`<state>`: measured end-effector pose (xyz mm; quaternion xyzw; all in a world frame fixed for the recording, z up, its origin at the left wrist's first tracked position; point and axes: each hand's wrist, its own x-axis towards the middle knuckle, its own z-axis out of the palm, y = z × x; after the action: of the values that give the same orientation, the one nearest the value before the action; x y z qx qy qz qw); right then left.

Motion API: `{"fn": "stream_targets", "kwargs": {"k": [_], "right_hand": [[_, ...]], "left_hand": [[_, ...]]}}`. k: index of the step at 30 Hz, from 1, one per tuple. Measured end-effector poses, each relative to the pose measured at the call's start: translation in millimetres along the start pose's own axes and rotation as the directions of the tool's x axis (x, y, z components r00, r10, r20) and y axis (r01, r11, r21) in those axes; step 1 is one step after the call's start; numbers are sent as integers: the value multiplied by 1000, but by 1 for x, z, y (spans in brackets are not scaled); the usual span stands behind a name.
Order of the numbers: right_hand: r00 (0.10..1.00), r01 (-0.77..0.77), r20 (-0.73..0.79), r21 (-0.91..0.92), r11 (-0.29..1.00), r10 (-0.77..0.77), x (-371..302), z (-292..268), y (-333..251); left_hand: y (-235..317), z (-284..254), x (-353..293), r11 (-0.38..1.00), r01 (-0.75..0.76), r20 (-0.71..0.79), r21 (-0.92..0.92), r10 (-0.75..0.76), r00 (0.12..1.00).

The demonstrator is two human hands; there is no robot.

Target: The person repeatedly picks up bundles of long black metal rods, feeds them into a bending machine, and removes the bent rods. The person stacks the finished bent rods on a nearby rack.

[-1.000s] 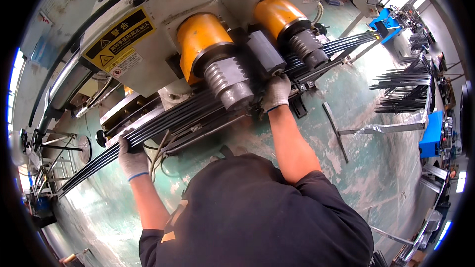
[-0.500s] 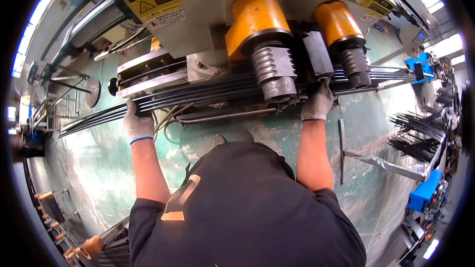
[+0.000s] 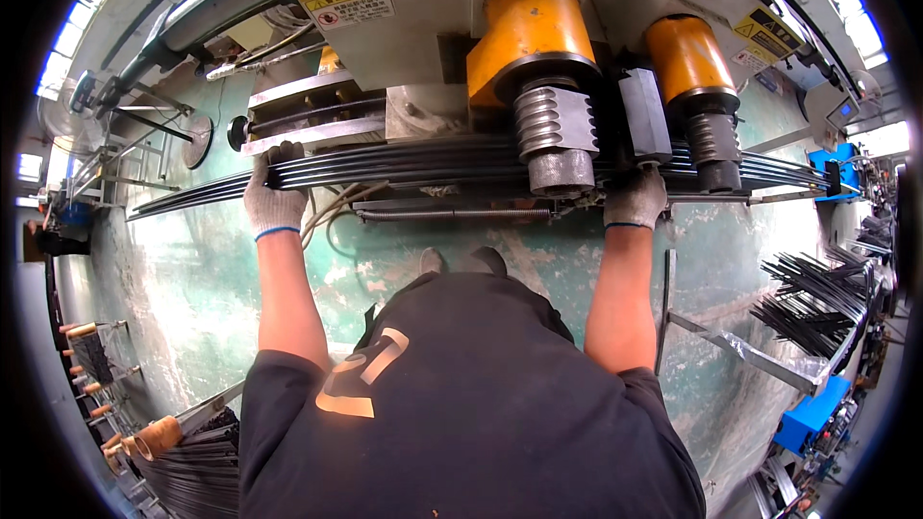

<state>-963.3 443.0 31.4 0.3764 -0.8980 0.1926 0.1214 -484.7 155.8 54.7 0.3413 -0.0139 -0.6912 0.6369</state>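
Note:
A long bundle of thin black metal tubes runs crosswise in front of me, along a bending machine. My left hand, in a pale knit glove with a blue cuff, is wrapped around the bundle toward its left end, dark fingertips showing over the top. My right hand, gloved the same way, is closed at the bundle's right part, just below a grey rectangular block; its fingers are partly hidden. Between my hands, a ribbed steel die under an orange housing stands in front of the tubes.
A second ribbed die hangs under another orange housing at the right. Black tubes lie heaped on a metal rack near a blue box. More tubes sit at lower left. A steel rail projects left from the machine.
The whole view has shifted, with the machine now slightly higher and farther right. The bundle's left end has risen a little with my left hand. Both hands keep hold.

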Motion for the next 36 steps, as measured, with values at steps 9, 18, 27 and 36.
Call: {"fn": "stream_targets", "kwargs": {"k": [9, 18, 27, 36], "right_hand": [[968, -247, 112, 308, 919, 222, 10, 11, -1], [987, -117, -42, 472, 874, 155, -11, 0, -10], [990, -113, -15, 517, 849, 141, -29, 23, 16], [580, -491, 571, 814, -310, 582, -100, 22, -3]], "left_hand": [[-10, -3, -17, 994, -44, 28, 97, 41, 999], [-68, -11, -45, 977, 48, 221, 205, -94, 971], [-51, 4, -76, 927, 359, 398, 105, -370, 839], [108, -56, 0, 937, 204, 333, -282, -104, 937]]}}
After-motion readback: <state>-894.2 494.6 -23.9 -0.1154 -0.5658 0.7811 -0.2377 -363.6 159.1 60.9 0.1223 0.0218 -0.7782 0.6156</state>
